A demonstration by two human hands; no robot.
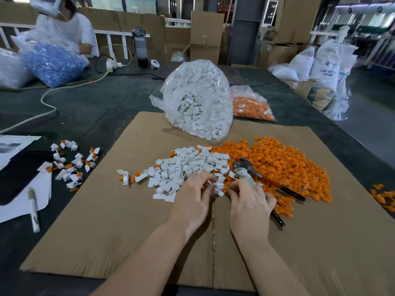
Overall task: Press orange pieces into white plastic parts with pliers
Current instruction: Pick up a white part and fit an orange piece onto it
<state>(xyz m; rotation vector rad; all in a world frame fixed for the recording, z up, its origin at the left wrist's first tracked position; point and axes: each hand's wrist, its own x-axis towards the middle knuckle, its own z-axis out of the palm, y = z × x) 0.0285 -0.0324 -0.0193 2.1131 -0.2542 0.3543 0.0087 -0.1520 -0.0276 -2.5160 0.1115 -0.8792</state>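
A heap of loose white plastic parts [188,165] lies mid-cardboard, with a wide spread of orange pieces [277,163] to its right. Pliers [248,167] with black-tipped handles lie on the orange spread, jaws toward the white heap. My left hand [192,197] has its fingers curled at the near edge of the white heap, fingertips among the parts. My right hand [250,201] sits beside it over the pliers' handles, fingers curled; what either hand pinches is hidden. Assembled white-and-orange parts [72,163] lie scattered to the left.
A clear bag of white parts [198,99] stands at the cardboard's far edge, a bag of orange pieces [250,103] behind it. Papers and a marker [34,210] lie at the left. A person with a bag of blue parts [53,60] sits far left. Cables cross the table.
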